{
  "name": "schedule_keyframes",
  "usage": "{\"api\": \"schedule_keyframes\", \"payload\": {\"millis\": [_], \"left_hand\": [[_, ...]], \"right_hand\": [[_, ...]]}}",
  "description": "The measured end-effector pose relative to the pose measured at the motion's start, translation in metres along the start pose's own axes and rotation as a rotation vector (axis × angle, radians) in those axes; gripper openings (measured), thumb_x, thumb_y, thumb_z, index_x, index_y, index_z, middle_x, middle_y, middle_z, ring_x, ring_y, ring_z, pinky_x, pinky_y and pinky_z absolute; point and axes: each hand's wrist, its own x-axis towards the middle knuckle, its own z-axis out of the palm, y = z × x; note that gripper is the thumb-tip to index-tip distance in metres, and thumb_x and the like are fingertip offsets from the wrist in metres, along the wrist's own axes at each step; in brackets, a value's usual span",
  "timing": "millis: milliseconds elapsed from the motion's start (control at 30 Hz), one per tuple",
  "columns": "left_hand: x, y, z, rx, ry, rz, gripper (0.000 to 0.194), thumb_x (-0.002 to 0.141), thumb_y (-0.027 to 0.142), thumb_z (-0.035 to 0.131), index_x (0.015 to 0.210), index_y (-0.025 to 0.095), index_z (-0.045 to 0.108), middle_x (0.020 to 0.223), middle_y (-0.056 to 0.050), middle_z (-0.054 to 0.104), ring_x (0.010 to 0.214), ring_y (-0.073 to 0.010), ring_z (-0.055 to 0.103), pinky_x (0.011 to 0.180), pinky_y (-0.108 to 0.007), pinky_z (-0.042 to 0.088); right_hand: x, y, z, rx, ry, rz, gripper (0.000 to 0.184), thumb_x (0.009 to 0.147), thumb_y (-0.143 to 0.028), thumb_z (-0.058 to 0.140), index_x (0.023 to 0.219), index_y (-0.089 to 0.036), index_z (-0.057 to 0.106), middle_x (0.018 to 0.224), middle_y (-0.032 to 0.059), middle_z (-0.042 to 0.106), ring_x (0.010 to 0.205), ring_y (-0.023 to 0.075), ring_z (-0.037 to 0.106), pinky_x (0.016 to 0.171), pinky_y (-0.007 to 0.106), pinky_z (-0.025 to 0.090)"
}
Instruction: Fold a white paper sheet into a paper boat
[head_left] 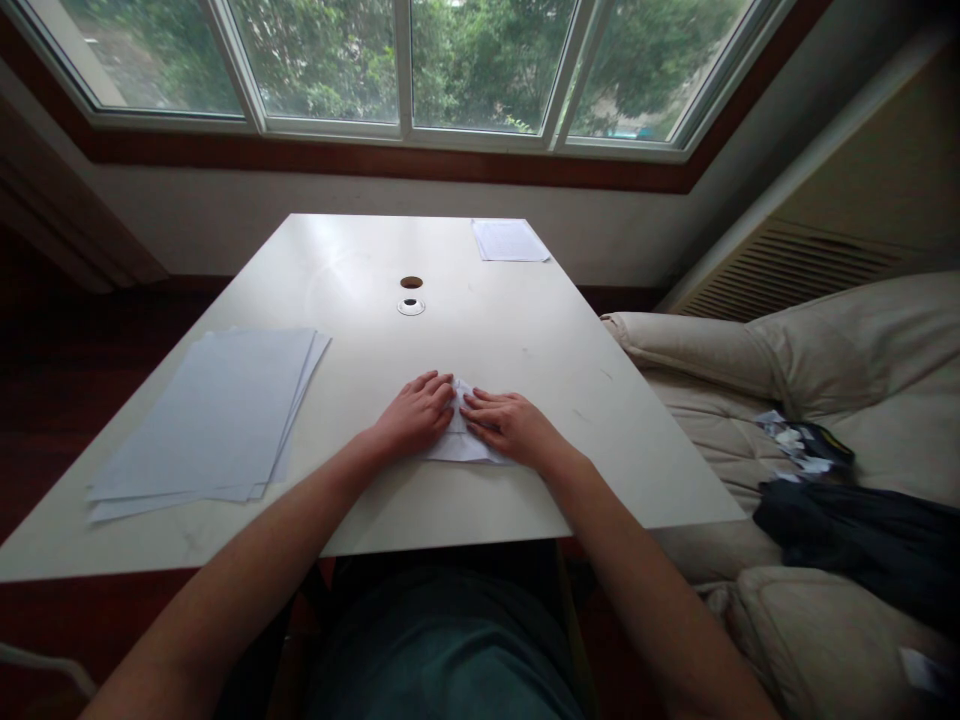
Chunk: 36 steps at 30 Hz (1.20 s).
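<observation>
Head view: the left hand (421, 412) and right hand (511, 424) rest on a folded white paper sheet (462, 447) on the white tabletop (487, 325), whether pinching I cannot tell; likely light, creasable, easily torn, it wants gentle holding by its edges

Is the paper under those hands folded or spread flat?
Folded: the paper under the left hand and right hand tapers toward its far end and shows a crease; the hands cover part.
</observation>
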Motion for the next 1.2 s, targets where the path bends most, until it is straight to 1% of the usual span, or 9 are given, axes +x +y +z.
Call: {"api": "schedule_keyframes", "payload": {"millis": [167, 333, 433, 600, 733, 833, 933, 1100, 1200], "left_hand": [[-0.001, -0.001, 0.003, -0.015, -0.005, -0.018, 0.039, 0.098, 0.031, 0.040, 0.130, 0.014, 0.054, 0.150, -0.013, 0.046, 0.143, -0.0268, 0.034, 0.119, -0.046, 0.029], [-0.001, -0.004, 0.006, -0.010, -0.055, -0.037, 0.053, 0.100, 0.037, 0.033, 0.150, 0.018, 0.036, 0.158, -0.008, 0.034, 0.149, -0.0277, 0.021, 0.118, -0.047, 0.029], [-0.001, -0.004, 0.006, 0.011, -0.095, -0.039, 0.056, 0.101, 0.039, 0.030, 0.153, 0.020, 0.032, 0.161, -0.005, 0.028, 0.151, -0.0283, 0.016, 0.118, -0.047, 0.027], [-0.001, -0.002, 0.004, 0.031, -0.104, -0.017, 0.057, 0.102, 0.044, 0.026, 0.155, 0.023, 0.029, 0.162, -0.003, 0.024, 0.152, -0.0287, 0.010, 0.119, -0.048, 0.024], [-0.001, -0.001, 0.004, 0.029, -0.099, -0.003, 0.057, 0.102, 0.045, 0.027, 0.154, 0.025, 0.030, 0.162, -0.002, 0.024, 0.152, -0.0274, 0.009, 0.120, -0.047, 0.022], [0.000, 0.000, 0.003, 0.027, -0.105, 0.003, 0.057, 0.101, 0.046, 0.027, 0.154, 0.025, 0.030, 0.162, -0.001, 0.023, 0.152, -0.0274, 0.008, 0.120, -0.047, 0.021], [0.000, 0.001, 0.002, 0.028, -0.123, -0.004, 0.058, 0.101, 0.047, 0.027, 0.155, 0.025, 0.030, 0.162, -0.001, 0.022, 0.152, -0.0278, 0.007, 0.121, -0.047, 0.020], [0.001, 0.002, -0.002, 0.031, -0.181, -0.026, 0.062, 0.100, 0.052, 0.024, 0.156, 0.025, 0.024, 0.163, 0.002, 0.018, 0.152, -0.0283, 0.005, 0.121, -0.047, 0.017], [0.002, 0.001, -0.002, 0.030, -0.202, -0.032, 0.068, 0.098, 0.059, 0.027, 0.157, 0.027, 0.020, 0.163, 0.004, 0.016, 0.152, -0.0285, 0.005, 0.122, -0.046, 0.015]], "right_hand": [[0.000, 0.004, 0.003, 0.036, 0.014, -0.018, 0.030, 0.094, -0.026, 0.057, 0.121, -0.029, 0.068, 0.134, 0.0055, 0.062, 0.128, 0.0230, 0.056, 0.107, 0.038, 0.044], [-0.001, 0.006, 0.007, 0.036, -0.010, 0.017, 0.035, 0.096, -0.027, 0.053, 0.130, -0.029, 0.062, 0.138, 0.0066, 0.059, 0.133, 0.0228, 0.051, 0.109, 0.040, 0.043], [-0.003, 0.006, 0.008, 0.025, -0.037, 0.047, 0.041, 0.096, -0.026, 0.051, 0.137, -0.026, 0.054, 0.143, 0.0094, 0.055, 0.136, 0.0220, 0.048, 0.110, 0.040, 0.041], [-0.009, 0.005, 0.009, 0.017, -0.072, 0.045, 0.048, 0.099, -0.024, 0.043, 0.147, -0.026, 0.041, 0.152, 0.0093, 0.043, 0.142, 0.0204, 0.038, 0.114, 0.044, 0.035], [-0.014, 0.007, 0.011, 0.001, -0.102, 0.001, 0.058, 0.100, -0.025, 0.037, 0.156, -0.021, 0.023, 0.158, 0.0104, 0.032, 0.147, 0.0204, 0.028, 0.119, 0.046, 0.028], [-0.017, 0.009, 0.010, -0.010, -0.135, -0.022, 0.065, 0.100, -0.032, 0.037, 0.158, -0.021, 0.008, 0.161, 0.0091, 0.022, 0.150, 0.0207, 0.021, 0.122, 0.045, 0.021], [-0.019, 0.008, 0.008, -0.025, -0.173, -0.020, 0.070, 0.101, -0.042, 0.036, 0.158, -0.021, 0.000, 0.163, 0.0086, 0.014, 0.150, 0.0210, 0.017, 0.123, 0.045, 0.017], [-0.019, 0.006, 0.004, -0.052, -0.230, -0.014, 0.070, 0.101, -0.048, 0.029, 0.157, -0.019, -0.001, 0.163, 0.0078, 0.011, 0.151, 0.0207, 0.014, 0.124, 0.044, 0.015], [-0.019, 0.004, 0.003, -0.061, -0.233, 0.004, 0.064, 0.102, -0.046, 0.024, 0.158, -0.019, 0.006, 0.163, 0.0061, 0.014, 0.151, 0.0195, 0.014, 0.123, 0.045, 0.016]]}}
